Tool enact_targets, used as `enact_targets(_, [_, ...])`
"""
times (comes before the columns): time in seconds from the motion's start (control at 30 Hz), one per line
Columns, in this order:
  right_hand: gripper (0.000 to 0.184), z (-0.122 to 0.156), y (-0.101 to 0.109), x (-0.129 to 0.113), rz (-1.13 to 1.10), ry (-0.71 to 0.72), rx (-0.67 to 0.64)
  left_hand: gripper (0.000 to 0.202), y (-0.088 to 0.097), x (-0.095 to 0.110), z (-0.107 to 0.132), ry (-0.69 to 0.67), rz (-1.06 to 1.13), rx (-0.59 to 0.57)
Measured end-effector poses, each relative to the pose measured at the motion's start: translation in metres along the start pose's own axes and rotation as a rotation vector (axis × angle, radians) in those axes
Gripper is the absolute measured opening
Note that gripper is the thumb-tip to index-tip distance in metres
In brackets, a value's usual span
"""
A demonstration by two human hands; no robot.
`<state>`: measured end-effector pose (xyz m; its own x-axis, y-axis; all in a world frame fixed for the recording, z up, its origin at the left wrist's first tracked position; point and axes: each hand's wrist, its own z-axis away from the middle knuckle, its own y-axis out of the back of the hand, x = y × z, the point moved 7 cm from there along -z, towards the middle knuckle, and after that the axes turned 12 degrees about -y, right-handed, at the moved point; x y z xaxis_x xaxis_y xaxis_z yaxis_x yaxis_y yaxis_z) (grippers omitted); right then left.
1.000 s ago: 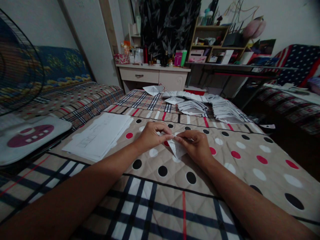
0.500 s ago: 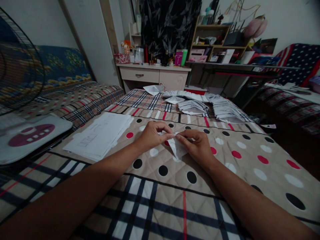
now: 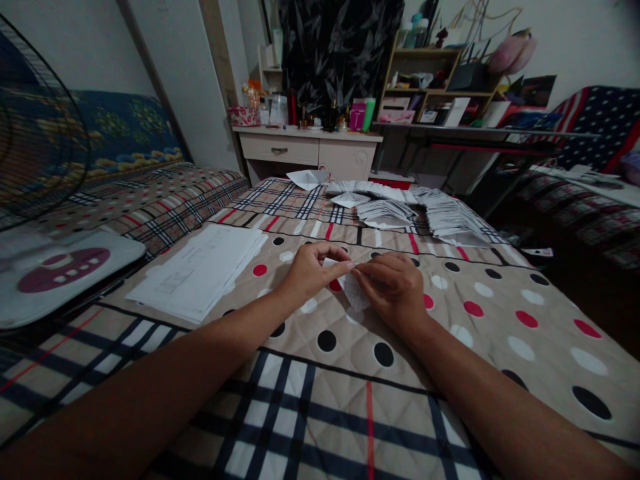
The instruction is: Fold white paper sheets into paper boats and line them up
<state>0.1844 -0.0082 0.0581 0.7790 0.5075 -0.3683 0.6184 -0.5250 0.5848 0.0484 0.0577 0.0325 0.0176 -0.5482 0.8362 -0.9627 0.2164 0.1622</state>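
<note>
A small folded piece of white paper is held just above the dotted bedspread. My left hand pinches its upper edge between thumb and forefinger. My right hand grips the same paper from the right, with its fingertips close against those of the left. Fingers cover part of the folds. To the left lies a stack of flat paper sheets with printed drawings on top.
Farther back on the bed lie rows of folded paper pieces, another bundle and a single folded piece. A fan with its base stands at the left. Behind is a white dresser.
My right hand's fingers have curled further in over the paper. My left hand has shifted slightly right, and the paper's visible part has turned a little.
</note>
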Motion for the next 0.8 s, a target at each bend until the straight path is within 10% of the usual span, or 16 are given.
enact_targets(0.2, [0.01,0.001,0.004,-0.005,0.063,0.124,0.076,0.037,-0.009,-0.013,0.011,0.235,0.124,0.008])
enact_targets(0.37, [0.013,0.0,0.006,-0.004,0.035,0.048,0.065,0.032,-0.003,-0.013,0.004,0.174,0.05,0.014])
enact_targets(0.7, [0.019,0.009,-0.04,0.024,-0.466,-0.534,-0.471,0.037,0.02,-0.023,-0.005,0.134,-0.054,0.08])
enact_targets(0.8, [0.021,0.014,-0.045,0.031,-0.659,-0.744,-0.44,0.041,0.014,-0.026,-0.003,0.213,0.148,0.103])
